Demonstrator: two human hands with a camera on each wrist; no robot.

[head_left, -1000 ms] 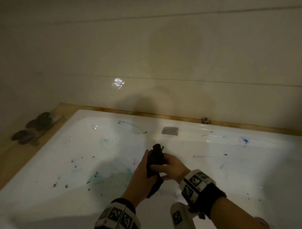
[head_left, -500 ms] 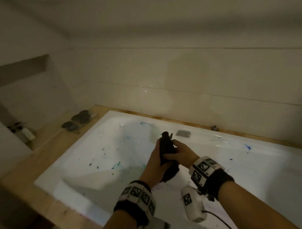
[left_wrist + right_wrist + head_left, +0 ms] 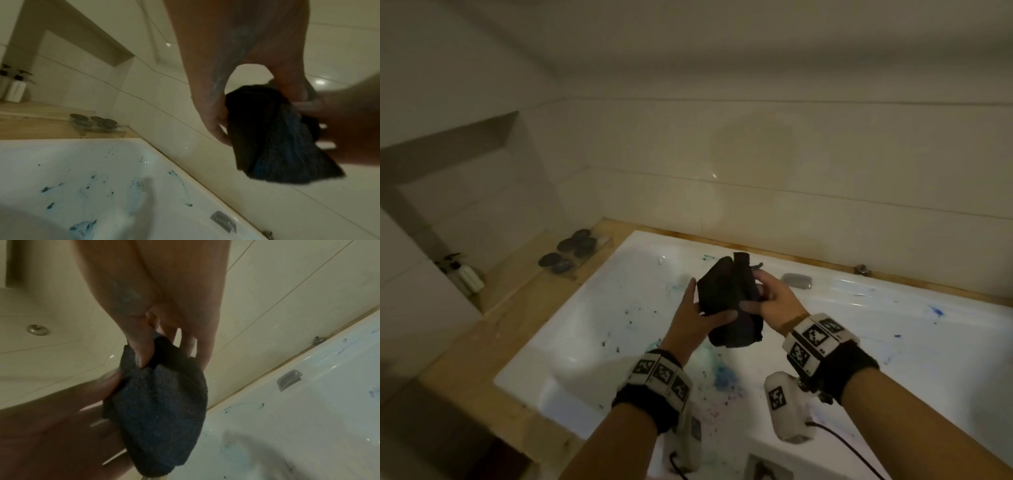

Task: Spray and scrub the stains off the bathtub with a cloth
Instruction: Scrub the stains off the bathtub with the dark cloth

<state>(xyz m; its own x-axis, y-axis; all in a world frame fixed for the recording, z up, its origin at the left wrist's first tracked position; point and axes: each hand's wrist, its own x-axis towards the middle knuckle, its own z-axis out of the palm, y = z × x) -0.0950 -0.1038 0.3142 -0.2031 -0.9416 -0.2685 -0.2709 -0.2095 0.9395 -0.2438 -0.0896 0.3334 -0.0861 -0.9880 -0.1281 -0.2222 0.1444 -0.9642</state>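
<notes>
Both my hands hold a dark bunched cloth (image 3: 726, 301) in the air above the white bathtub (image 3: 592, 308). My left hand (image 3: 697, 318) grips its lower left side, thumb across the front. My right hand (image 3: 770, 301) pinches its upper right edge. In the left wrist view the cloth (image 3: 273, 139) hangs between thumb and fingers. The right wrist view shows the cloth (image 3: 162, 410) pinched at its top by my thumb. Blue and green stains (image 3: 722, 375) spot the tub floor, with more stains (image 3: 936, 311) on the right side. No spray bottle is in view.
A wooden ledge (image 3: 493, 329) runs round the tub. Dark round stones in a clear tray (image 3: 573, 251) sit on its left corner. Pump bottles (image 3: 464, 274) stand in a wall niche. A metal overflow plate (image 3: 796, 281) is on the tub's far wall, a small metal fitting (image 3: 862, 270) behind it.
My head has lifted and turned left, bringing the niche and ledge into view. The cloth has been raised and spread wider between my hands.
</notes>
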